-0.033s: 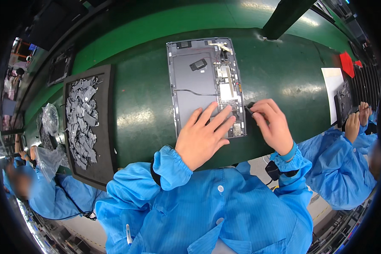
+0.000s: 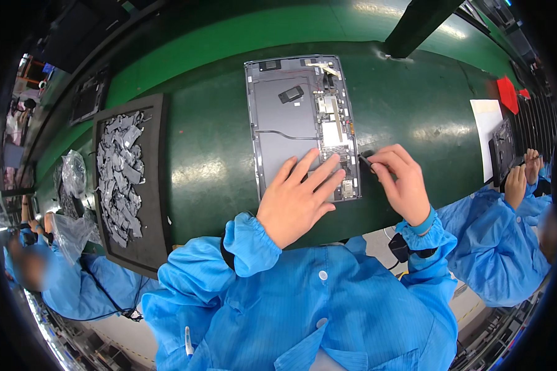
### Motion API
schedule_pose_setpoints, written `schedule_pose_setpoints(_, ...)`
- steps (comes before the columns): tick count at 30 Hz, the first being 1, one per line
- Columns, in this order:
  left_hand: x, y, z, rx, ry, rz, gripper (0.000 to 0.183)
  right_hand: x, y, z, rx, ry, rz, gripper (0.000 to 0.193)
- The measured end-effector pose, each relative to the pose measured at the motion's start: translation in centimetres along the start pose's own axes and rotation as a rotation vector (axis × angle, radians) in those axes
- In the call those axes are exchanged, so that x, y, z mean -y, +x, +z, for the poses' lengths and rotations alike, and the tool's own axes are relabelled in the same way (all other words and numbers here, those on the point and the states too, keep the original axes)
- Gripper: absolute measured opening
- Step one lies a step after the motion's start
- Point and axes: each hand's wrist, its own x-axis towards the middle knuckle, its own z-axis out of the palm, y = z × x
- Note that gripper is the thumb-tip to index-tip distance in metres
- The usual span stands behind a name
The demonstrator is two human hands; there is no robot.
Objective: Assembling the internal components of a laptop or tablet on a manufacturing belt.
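Observation:
An opened, grey tablet or laptop housing lies on the green mat in front of me, its circuit board along the right side. My left hand rests on the lower part of the housing with its fingers spread, covering what lies beneath. Just beyond the housing's right edge, my right hand pinches a small dark piece between thumb and fingers. The piece is too small to make out its kind. A loose black rectangular part sits inside the housing's upper half.
To the left stands a dark foam tray heaped with small grey pieces. Clear plastic bags lie farther left near another person. At right, a co-worker's hands are beside a dark device and a white sheet. A dark post rises behind.

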Motion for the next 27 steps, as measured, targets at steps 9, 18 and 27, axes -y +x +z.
schedule_pose_setpoints(9,0.1,-0.4,0.0,-0.057,-0.159,-0.088,0.063,0.8,0.0,0.1,-0.005,0.029,0.027,0.018)
schedule_pose_setpoints(18,0.2,-0.5,0.3,-0.075,-0.147,-0.079,0.063,1.2,1.2,0.1,0.03,-0.294,-0.38,0.025)
schedule_pose_setpoints(27,0.2,-0.5,0.4,-0.063,-0.146,-0.081,0.063,1.2,1.6,0.4,0.069,-0.303,-0.403,0.028)
